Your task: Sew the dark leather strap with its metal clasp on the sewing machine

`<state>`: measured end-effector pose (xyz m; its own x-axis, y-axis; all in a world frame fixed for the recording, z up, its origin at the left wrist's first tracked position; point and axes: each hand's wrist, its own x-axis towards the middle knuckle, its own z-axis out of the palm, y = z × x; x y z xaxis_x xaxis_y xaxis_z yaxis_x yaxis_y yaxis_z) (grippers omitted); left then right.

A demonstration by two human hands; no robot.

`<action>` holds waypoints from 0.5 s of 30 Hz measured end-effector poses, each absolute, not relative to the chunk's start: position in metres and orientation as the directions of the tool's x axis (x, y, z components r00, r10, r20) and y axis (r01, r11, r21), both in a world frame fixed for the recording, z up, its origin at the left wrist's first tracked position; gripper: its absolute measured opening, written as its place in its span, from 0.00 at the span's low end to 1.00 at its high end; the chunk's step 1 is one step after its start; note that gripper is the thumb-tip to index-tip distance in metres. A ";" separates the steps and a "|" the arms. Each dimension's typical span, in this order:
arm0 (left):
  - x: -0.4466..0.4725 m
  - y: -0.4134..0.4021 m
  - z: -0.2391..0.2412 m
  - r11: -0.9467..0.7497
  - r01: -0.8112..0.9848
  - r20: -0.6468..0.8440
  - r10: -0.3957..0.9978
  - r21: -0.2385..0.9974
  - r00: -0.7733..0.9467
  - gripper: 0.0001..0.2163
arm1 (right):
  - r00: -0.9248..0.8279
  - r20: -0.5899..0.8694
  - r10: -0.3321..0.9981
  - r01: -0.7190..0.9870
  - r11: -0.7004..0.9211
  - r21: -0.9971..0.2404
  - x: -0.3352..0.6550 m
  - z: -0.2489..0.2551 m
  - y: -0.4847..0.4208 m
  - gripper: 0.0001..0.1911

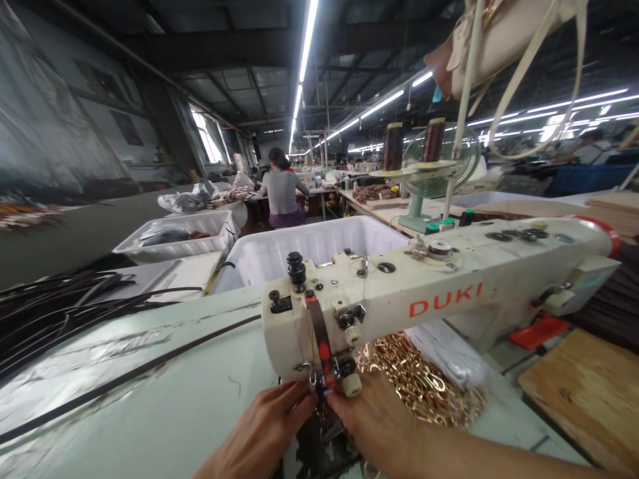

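Note:
A cream sewing machine (369,299) marked DUKI stands in front of me, a dark strip with red marks (322,339) running down its head. At the needle area, my left hand (267,426) comes in from the left, its fingers pressed together. Opposite it, my right hand (377,412) is closed, thumb and fingers beside the presser foot. The small piece between the fingertips is mostly hidden, so I cannot make it out. A long dark strap (150,364) crosses the table and passes behind the machine head. Gold metal clasps (419,379) lie heaped under the machine arm.
White plastic bins (309,239) stand behind the table. More dark straps (64,306) lie at the left. A wooden board (584,392) is at the right. Thread spools (433,141) and a green fan (462,159) stand beyond the machine. A person (283,193) sits farther back.

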<state>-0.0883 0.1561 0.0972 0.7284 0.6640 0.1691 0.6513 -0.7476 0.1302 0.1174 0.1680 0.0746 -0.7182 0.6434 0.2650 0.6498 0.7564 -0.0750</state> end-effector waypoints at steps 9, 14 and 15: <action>-0.090 0.158 0.083 -0.758 0.636 0.218 0.651 0.145 0.727 0.12 | -0.760 0.238 0.604 0.615 0.788 -0.036 0.128 0.091 0.164 0.07; -0.091 0.160 0.087 -0.735 0.648 0.219 0.679 0.201 0.701 0.11 | -0.745 0.221 0.630 0.636 0.770 -0.050 0.137 0.099 0.158 0.04; -0.091 0.160 0.089 -0.733 0.647 0.205 0.680 0.210 0.704 0.11 | -0.740 0.217 0.637 0.642 0.765 -0.058 0.137 0.099 0.158 0.04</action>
